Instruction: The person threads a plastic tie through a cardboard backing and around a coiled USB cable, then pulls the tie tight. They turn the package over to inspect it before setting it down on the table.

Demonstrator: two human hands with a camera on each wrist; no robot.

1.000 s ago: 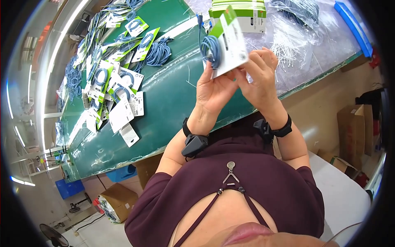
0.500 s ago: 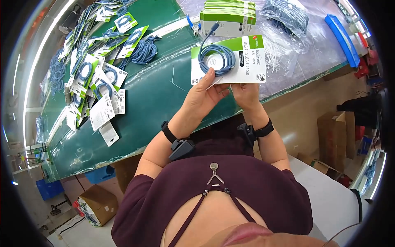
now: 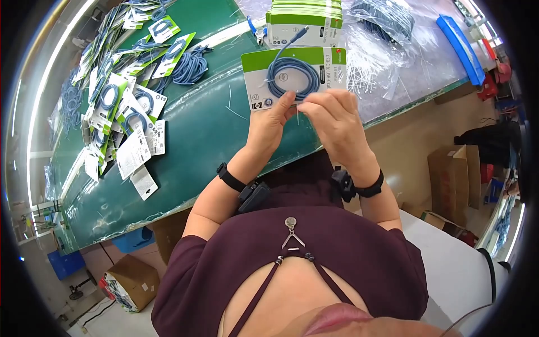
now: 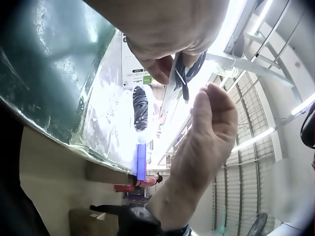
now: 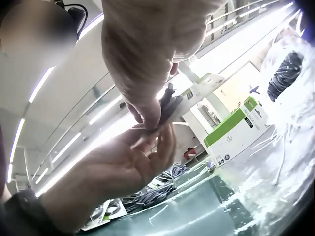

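Observation:
My left hand (image 3: 268, 128) grips the lower edge of a green-and-white USB-C cable card (image 3: 254, 83), its thumb in front against the coil. The coiled blue USB-C cable (image 3: 271, 77) lies against the card's face, one plug end sticking up past the top edge. At the coil's lower right is my right hand (image 3: 338, 124), fingers curled and thumb and fingertip pinched together. A thin white tie (image 4: 181, 76) shows beside the cable in the left wrist view, close to those fingertips. What lies inside the pinch is mostly hidden.
Behind the card stands a stack of similar cards (image 3: 303, 35), with blue-handled cutters (image 3: 258, 33) to its left. White ties (image 3: 365, 76) and a bagged cable bundle (image 3: 387, 22) lie at right. Carded cables (image 3: 132, 121) heap up on the green table (image 3: 196, 151) at left.
The card has turned from edge-on to face me and moved left. My right hand went behind its lower edge, then came round to the front beside the coil.

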